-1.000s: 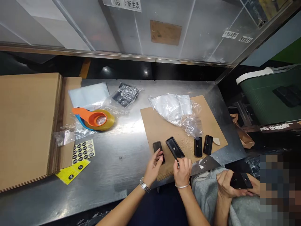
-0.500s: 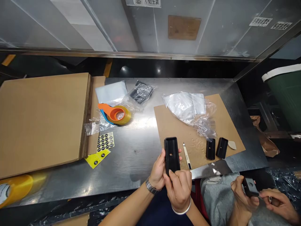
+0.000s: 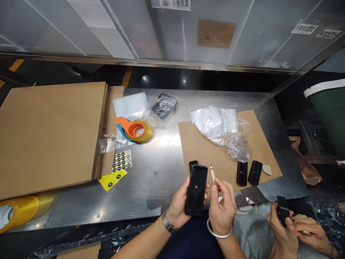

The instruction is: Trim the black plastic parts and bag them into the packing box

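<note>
My left hand (image 3: 178, 203), with a metal watch on its wrist, grips a long black plastic case (image 3: 196, 190), its hollow side facing up and a small hole in its middle. To the right, the fingers of my right hand (image 3: 223, 205) close on a slim off-white craft knife (image 3: 212, 172) with a metal tip, which still lies along the cardboard sheet (image 3: 185, 140). Behind the held case, another black piece (image 3: 193, 164) shows in part. Farther right, two black cases (image 3: 242, 173) (image 3: 254, 172) lie beside a small beige piece (image 3: 266, 169).
Clear plastic bags (image 3: 215, 120) lie on the sheet. On the steel table (image 3: 153, 194) are an orange tape dispenser (image 3: 126, 125), sticker sheets (image 3: 122, 160), a bagged black part (image 3: 165, 106) and stacked cardboard (image 3: 54, 133). A co-worker's hands (image 3: 285, 233) hold a black part at right.
My right hand has left the near end of the black case and moved right onto the craft knife. The case has come lower and tilted, uncovering a black piece behind it.
</note>
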Demonstrator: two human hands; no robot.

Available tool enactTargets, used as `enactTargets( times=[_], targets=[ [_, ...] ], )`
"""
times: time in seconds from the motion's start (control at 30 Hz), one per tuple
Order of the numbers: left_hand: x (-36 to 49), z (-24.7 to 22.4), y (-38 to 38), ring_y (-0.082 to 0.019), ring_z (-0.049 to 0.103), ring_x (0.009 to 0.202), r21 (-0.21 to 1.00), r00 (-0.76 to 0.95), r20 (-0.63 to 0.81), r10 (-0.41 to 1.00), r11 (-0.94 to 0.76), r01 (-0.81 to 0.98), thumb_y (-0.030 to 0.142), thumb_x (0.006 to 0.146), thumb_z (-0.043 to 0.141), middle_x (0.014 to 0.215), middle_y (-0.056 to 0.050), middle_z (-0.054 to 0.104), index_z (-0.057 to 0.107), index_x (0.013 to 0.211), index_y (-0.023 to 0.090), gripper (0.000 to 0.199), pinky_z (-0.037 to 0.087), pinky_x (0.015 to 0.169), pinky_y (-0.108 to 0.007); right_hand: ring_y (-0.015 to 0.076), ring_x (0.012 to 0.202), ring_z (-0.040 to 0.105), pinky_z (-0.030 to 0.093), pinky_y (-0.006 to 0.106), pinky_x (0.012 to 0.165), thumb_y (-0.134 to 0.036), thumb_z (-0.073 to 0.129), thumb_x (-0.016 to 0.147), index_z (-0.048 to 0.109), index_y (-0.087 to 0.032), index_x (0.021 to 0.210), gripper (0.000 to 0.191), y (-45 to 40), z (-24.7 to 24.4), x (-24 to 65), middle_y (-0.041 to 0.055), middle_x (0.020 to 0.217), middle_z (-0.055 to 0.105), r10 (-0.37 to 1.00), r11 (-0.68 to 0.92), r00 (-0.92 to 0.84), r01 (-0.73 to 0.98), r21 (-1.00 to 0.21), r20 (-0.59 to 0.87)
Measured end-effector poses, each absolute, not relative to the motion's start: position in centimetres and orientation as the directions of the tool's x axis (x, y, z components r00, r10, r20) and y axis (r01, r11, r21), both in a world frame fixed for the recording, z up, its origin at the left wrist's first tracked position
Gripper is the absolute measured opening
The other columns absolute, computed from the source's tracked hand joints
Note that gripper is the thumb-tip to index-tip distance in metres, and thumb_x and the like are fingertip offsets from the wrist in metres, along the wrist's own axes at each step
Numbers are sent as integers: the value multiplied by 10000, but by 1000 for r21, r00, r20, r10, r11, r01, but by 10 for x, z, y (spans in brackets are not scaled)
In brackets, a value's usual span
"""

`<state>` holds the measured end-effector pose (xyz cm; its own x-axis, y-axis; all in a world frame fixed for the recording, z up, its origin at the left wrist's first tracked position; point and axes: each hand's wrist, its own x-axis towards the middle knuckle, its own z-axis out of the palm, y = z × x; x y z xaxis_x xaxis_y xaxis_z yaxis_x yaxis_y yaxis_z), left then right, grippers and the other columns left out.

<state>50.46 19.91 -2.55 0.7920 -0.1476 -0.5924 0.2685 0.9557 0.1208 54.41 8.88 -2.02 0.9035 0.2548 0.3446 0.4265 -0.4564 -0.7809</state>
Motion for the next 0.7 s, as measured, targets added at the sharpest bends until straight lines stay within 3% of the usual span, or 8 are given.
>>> enactTargets(
  times=[0.1, 0.23, 0.4, 0.6, 0.7],
  targets=[
    [502, -22, 196, -122, 591, 595, 111, 753, -640, -151, 952, 285, 481, 811, 417, 736, -68, 660, 626, 875, 110, 431, 455, 584, -228, 201, 969, 505, 443, 352, 769, -193, 459, 827, 540, -200, 1110, 294, 93, -13, 557, 94, 1038, 535, 317, -461, 924, 346, -817, 213],
    [498, -18, 193, -121, 595, 531, 136, 730, -667, -150, 939, 317, 440, 811, 447, 637, -42, 647, 608, 858, 131, 351, 451, 532, -216, 206, 1048, 463, 420, 369, 841, -242, 509, 808, 509, -229, 1159, 351, 96, -2, 574, 82, 1114, 530, 503, -442, 859, 352, -825, 97],
    [492, -16, 195, -150, 600, 513, 234, 784, -596, -175, 896, 377, 434, 822, 417, 703, -80, 657, 571, 862, 130, 343, 437, 485, -238, 169, 859, 549, 449, 324, 766, -256, 593, 759, 630, -219, 954, 202, 96, 8, 593, 45, 898, 620, 675, -374, 737, 386, -843, 38],
    [487, -16, 198, -161, 606, 527, 285, 806, -557, -201, 865, 413, 421, 838, 381, 753, -115, 662, 543, 943, 115, 362, 433, 495, -242, 170, 806, 585, 462, 322, 728, -228, 566, 779, 674, -212, 857, 134, 97, 10, 590, 50, 816, 667, 618, -331, 787, 266, -905, 6],
    [484, -17, 198, -158, 606, 539, 316, 819, -549, -169, 865, 390, 403, 838, 393, 758, -114, 664, 541, 971, 113, 351, 432, 510, -239, 169, 806, 599, 464, 314, 729, -262, 531, 804, 676, -208, 852, 162, 97, 8, 583, 54, 835, 670, 540, -299, 836, 75, -951, -103]
  ],
)
